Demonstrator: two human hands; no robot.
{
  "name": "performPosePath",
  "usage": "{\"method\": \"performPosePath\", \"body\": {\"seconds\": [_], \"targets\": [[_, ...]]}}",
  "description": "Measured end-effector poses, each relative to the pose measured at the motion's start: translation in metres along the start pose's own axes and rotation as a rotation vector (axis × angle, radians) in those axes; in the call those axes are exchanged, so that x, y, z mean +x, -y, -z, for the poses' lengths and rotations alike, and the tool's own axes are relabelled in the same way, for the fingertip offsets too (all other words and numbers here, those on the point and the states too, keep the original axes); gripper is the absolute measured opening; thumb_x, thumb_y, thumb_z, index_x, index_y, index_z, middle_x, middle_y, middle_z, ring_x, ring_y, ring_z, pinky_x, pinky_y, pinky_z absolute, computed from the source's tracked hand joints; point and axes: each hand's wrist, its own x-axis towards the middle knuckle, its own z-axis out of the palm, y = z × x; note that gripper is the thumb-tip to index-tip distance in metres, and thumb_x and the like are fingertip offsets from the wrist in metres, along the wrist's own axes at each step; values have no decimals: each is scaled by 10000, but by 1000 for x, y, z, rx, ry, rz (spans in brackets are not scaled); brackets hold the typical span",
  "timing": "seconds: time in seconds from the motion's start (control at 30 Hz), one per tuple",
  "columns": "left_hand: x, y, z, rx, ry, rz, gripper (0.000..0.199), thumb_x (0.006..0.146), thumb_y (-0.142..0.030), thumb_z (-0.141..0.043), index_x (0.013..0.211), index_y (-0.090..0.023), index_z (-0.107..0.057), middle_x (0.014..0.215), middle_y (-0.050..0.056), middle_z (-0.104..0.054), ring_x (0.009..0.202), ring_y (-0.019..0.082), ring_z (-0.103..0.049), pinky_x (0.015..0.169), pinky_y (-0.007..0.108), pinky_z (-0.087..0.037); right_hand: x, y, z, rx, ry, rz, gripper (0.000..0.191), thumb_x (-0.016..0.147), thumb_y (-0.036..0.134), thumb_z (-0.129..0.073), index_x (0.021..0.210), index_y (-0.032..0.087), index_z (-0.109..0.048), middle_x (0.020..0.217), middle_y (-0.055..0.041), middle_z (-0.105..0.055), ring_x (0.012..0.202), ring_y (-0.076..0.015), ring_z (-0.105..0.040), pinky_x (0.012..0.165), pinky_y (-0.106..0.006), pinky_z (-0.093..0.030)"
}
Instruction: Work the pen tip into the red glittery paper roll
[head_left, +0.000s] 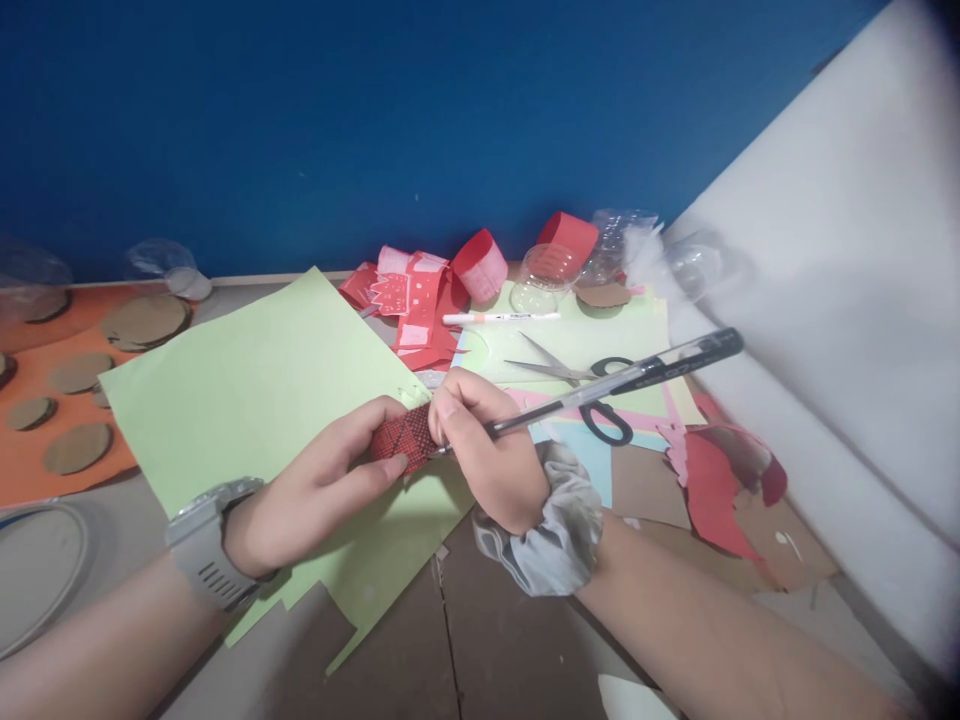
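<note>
Between the thumb and fingers of my left hand (322, 475) is a small red-and-black patterned paper piece (401, 440). My right hand (487, 450) is closed around a black pen (592, 390), its tip at the right edge of that piece. The pen's capped end points up and to the right. Beneath both hands lies a large light green paper sheet (262, 370) with a cut lower edge. Behind the pen, a pair of scissors (577, 372) with black handles rests on papers, blades apart.
Red paper cutouts and rings (480, 265) stand by the blue wall, near a white marker (501, 318) and clear plastic cups (544, 280). Cardboard discs (77, 448) lie on orange paper (30, 340) at left. Red scraps (720, 490) lie beside the white wall at right.
</note>
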Motion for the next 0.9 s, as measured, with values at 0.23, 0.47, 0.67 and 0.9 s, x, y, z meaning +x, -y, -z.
{"method": "performPosePath", "body": {"seconds": [0.23,0.47,0.67,0.9], "targets": [[0,0,1,-3,0,4,80,978,-210,-425,1013,-178,-490,875,2,-493,791,156,-440,711,273,-376,0,-2,1,12,3,0,323,940,293,-417,627,232,-363,594,7,-352,566,-168,-330,551,-339,-281],[0,-1,0,5,-8,-7,79,973,-214,-427,1001,-174,-490,858,3,-488,775,157,-438,700,274,-374,0,-1,0,-19,-2,-19,309,937,246,-424,632,225,-378,596,28,-339,575,-142,-336,560,-311,-293],[1,0,1,-4,-3,-8,99,978,-235,-427,1031,-176,-488,878,9,-495,786,160,-440,711,276,-381,0,-2,0,-25,-3,-18,282,920,201,-431,641,214,-396,594,47,-339,571,-116,-343,561,-278,-302],[1,-3,1,43,-20,-1,95,971,-224,-425,1001,-173,-499,854,15,-503,770,166,-457,697,274,-389,0,-3,2,-49,7,-17,287,929,231,-421,643,210,-404,618,41,-365,584,-113,-367,567,-268,-313]]}}
